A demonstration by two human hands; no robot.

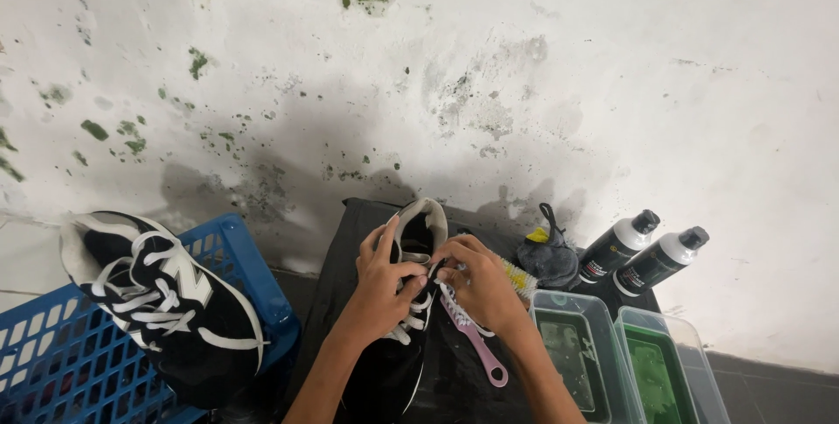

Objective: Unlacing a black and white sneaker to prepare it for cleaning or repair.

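My left hand (pixel 380 288) steadies the shoe (pixel 404 319) while both hands' fingers pinch its laces, the pink brush (pixel 476 341) lying just right of it.

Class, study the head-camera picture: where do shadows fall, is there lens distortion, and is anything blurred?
Head view: soft, even light with no glare; a dark shadow spreads on the stained wall above the black sneaker; wide-angle bending curves the blue crate and edges outward; the left hand, right hand and pink brush look sharp.
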